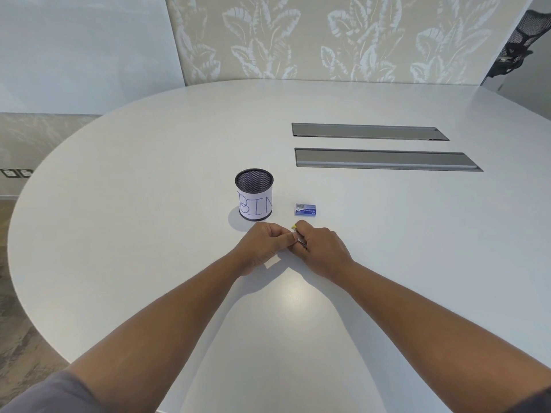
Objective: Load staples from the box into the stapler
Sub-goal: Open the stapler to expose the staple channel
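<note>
A small stapler with a yellow tip and a metal part is held between both hands, just above the white table. Most of it is hidden by the fingers. My right hand grips it from the right, fingers curled over it. My left hand pinches its left end with thumb and fingers. The blue staple box lies on the table a short way beyond my right hand, untouched. I cannot tell whether the stapler is open.
A black mesh cup with a paper label reading "BIN" stands to the left of the box. Two long grey recessed slots run across the table further back on the right. A black chair shows at the far right.
</note>
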Motion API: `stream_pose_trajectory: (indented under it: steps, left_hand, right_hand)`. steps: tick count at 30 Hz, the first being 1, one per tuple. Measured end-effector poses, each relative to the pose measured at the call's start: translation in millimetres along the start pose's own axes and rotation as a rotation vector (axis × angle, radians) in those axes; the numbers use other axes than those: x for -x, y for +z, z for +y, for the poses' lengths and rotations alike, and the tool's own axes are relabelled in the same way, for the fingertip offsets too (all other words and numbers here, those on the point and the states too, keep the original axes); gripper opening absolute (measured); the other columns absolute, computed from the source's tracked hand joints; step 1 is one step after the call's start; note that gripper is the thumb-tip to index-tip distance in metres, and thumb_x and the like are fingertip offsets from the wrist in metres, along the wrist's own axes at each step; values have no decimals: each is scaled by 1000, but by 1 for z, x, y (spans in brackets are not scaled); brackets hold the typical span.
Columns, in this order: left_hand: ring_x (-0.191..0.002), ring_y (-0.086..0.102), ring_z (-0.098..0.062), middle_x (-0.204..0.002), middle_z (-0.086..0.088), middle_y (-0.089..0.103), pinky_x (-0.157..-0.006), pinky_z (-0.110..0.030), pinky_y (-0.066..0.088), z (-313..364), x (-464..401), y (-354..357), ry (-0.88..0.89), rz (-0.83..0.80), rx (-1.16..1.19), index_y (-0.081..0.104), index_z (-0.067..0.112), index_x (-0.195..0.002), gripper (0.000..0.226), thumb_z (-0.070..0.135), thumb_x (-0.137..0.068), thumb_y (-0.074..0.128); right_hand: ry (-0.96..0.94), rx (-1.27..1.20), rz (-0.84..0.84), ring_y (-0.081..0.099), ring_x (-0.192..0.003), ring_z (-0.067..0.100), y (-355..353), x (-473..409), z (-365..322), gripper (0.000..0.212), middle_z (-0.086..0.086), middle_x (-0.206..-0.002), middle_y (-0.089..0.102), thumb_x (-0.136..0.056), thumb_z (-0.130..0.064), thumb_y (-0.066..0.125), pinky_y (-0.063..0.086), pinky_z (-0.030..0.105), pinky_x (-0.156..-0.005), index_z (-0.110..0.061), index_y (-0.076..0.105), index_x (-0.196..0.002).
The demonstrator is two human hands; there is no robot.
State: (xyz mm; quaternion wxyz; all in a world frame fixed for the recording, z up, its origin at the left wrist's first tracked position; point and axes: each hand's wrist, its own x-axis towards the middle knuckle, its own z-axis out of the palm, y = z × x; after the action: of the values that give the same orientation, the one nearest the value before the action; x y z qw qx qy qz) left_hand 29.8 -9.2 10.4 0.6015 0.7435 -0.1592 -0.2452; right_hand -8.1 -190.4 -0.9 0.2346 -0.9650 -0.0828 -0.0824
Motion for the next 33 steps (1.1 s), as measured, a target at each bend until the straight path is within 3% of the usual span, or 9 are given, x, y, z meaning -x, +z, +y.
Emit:
stream_pose_trajectory:
  steps: [6,12,14,17,20,24,29,33]
  left_hand:
    - [-67,56,-7,-96,-10,80,-69,-23,43,-1,-1,0,-1,35,-13,80,14,-91,26,37,-91,67]
    - [-81,62,-16,-99,-13,79,-81,-32,46,-2,-1,0,5,22,8,79,11,-93,27,36,-90,67]
    - [-81,63,-14,-98,-11,80,-80,-30,48,-3,-1,1,7,20,9,79,12,-93,28,37,-90,67]
    - [-75,62,-9,-93,-6,80,-77,-26,47,-5,-2,1,10,32,6,78,12,-91,23,32,-91,67]
    - [-81,64,-14,-98,-14,79,-84,-34,51,-5,-2,1,0,37,28,76,7,-93,26,31,-88,67]
    - [-74,61,-9,-93,-10,78,-70,-20,48,-6,-2,-1,-6,13,22,77,12,-90,22,30,-88,65]
    - [-65,57,-2,-78,8,75,-62,-11,44,-8,-2,-1,23,11,-4,79,15,-89,19,25,-94,64]
    - [-72,61,-4,-88,2,79,-72,-19,47,-8,-2,-1,27,5,-29,80,15,-90,21,28,-92,64]
  right_hand:
    - [4,-9,-8,51,-65,33,0,-1,0,31,-6,-65,51,-96,-51,50,34,35,-53,-27,35,-86]
    - [10,-22,7,50,-63,32,1,0,1,31,-6,-63,49,-96,-51,50,33,34,-53,-30,31,-83]
    - [8,-18,8,51,-64,33,2,0,1,30,-7,-64,50,-95,-52,49,34,34,-53,-31,31,-84]
    - [32,-32,16,53,-66,30,1,0,2,31,-7,-72,57,-91,-56,49,39,34,-56,-27,41,-97]
    - [19,-7,35,51,-64,23,-1,0,4,39,-12,-77,54,-88,-62,46,35,31,-57,-28,40,-107]
    - [-60,95,76,42,-63,20,-5,1,5,36,-12,-76,48,-94,-61,52,30,31,-55,-29,36,-93]
    - [-120,169,64,58,-68,30,-5,3,3,41,2,-83,65,-98,-55,51,40,35,-56,-15,55,-106]
    - [-134,229,63,62,-67,34,-7,4,2,42,6,-81,70,-98,-53,52,35,33,-55,-13,56,-109]
